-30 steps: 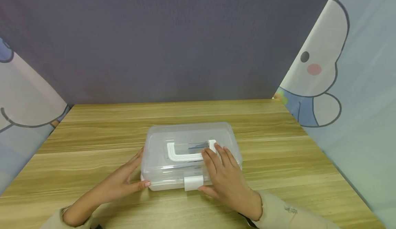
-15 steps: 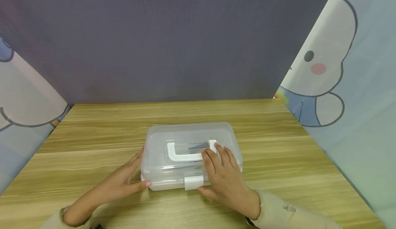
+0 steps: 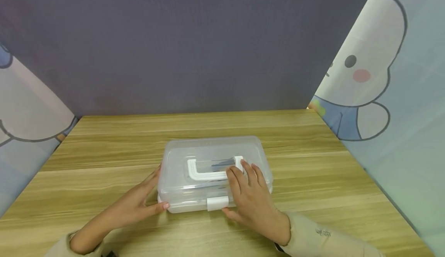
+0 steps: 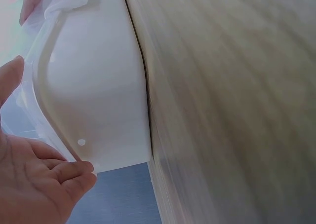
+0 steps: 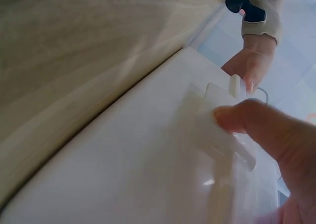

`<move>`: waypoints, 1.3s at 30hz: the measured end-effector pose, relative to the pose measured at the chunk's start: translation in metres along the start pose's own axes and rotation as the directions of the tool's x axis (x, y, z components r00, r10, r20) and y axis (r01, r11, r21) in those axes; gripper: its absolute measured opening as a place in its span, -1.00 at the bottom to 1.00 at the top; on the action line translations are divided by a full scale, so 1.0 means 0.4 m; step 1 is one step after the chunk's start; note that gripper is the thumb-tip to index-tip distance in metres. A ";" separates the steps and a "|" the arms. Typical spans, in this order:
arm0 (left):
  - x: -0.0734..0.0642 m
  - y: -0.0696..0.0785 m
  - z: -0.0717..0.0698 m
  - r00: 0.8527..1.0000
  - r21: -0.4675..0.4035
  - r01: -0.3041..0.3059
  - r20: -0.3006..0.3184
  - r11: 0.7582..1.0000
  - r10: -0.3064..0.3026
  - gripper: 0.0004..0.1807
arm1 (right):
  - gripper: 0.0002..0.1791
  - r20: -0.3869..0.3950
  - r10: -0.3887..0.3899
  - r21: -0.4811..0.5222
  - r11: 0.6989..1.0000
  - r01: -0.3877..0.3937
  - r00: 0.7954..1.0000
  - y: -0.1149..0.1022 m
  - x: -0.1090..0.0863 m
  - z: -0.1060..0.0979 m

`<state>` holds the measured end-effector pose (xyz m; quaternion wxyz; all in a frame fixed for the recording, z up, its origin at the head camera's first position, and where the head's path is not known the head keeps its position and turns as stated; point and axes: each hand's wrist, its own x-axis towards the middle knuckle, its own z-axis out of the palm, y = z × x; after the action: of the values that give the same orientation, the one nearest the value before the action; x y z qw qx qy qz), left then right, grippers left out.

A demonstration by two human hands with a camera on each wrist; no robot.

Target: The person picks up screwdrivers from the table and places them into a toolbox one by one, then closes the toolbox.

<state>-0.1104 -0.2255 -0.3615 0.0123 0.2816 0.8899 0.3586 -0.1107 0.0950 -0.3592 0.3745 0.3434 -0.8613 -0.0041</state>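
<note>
A clear-lidded plastic storage box (image 3: 208, 149) with a white handle (image 3: 208, 176) and a white front latch (image 3: 218, 203) lies on the table. Its lid is down. My left hand (image 3: 139, 203) holds the box's left front corner, thumb at the front and fingers along the side; the left wrist view shows those fingertips (image 4: 81, 169) at the rim. Across the right front of the lid rests my right hand (image 3: 255, 203), fingertips by the handle's right end. In the right wrist view its thumb (image 5: 237, 116) presses at the latch's edge. Dark slender items show blurred through the lid.
The wood-grain table (image 3: 313, 180) extends around the box on every side. A dark grey panel (image 3: 194, 48) rises behind it. Cloth with cartoon figures hangs at the left (image 3: 28, 102) and at the right (image 3: 365, 79).
The latch's lower edge looks slightly higher, with my right thumb at it. Both hands and the box otherwise keep their places; the head view has shifted a little.
</note>
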 end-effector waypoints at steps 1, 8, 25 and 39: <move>0.000 0.001 0.000 1.000 -0.001 0.005 0.001 1.000 -0.005 0.01 | 0.17 0.001 0.000 -0.004 1.000 0.000 1.000 0.000 0.001 0.001; -0.002 -0.002 0.007 1.000 0.001 0.026 -0.002 1.000 -0.026 -0.01 | 0.18 0.026 0.007 0.008 1.000 -0.007 1.000 0.002 -0.001 0.005; -0.002 0.003 0.001 1.000 -0.084 0.026 0.006 0.996 -0.026 -0.02 | 0.21 0.064 0.017 0.035 0.999 -0.020 0.998 0.004 -0.007 0.001; 0.002 0.007 -0.010 0.998 -0.051 0.058 0.041 0.997 -0.056 0.17 | 0.00 0.115 0.002 0.230 0.973 -0.029 0.993 0.029 -0.002 -0.027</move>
<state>-0.1107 -0.2261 -0.3564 0.0475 0.2626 0.8876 0.3754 -0.1101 0.1071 -0.3491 0.2821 0.3770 -0.8787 0.0794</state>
